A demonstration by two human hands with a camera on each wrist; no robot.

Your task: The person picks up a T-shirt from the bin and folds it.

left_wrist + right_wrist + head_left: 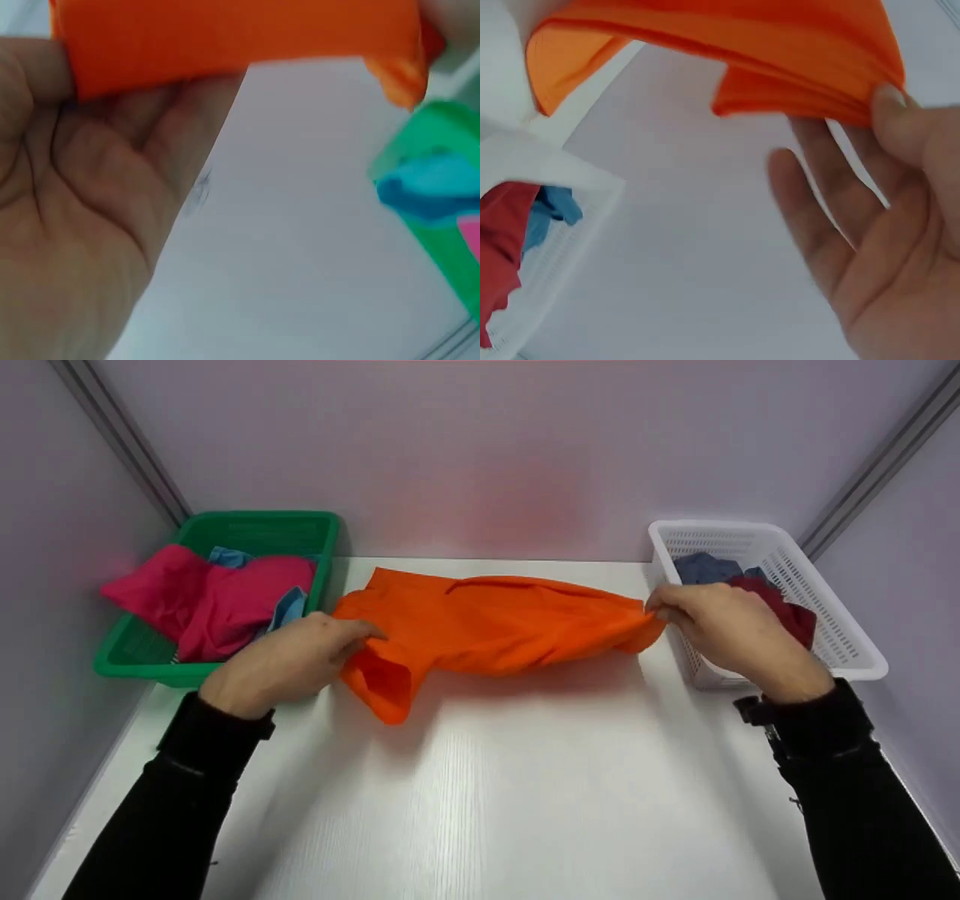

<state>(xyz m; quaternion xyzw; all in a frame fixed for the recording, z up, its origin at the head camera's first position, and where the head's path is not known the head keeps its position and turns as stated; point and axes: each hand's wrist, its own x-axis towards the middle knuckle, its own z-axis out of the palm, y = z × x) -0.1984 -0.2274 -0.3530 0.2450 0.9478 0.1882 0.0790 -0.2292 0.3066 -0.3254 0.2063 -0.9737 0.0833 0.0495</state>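
An orange T-shirt [495, 622] stretches sideways between my two hands, above the white table. My left hand [296, 656] pinches it near its left end, where an open short sleeve droops toward me. At the far right end, my right hand [731, 630] pinches the cloth between thumb and fingers. In the left wrist view, the orange cloth [225, 37] covers the fingertips of the left hand [90, 180]. The right wrist view has the thumb of the right hand [885, 217] on the gathered edge, other fingers spread below.
A green basket [120, 660] at the left back holds pink and blue cloth [247, 592], partly hanging over its rim. At the right back, a white basket [855, 637] contains dark red and grey-blue cloth [705, 568]. Pale walls enclose the white table [480, 810].
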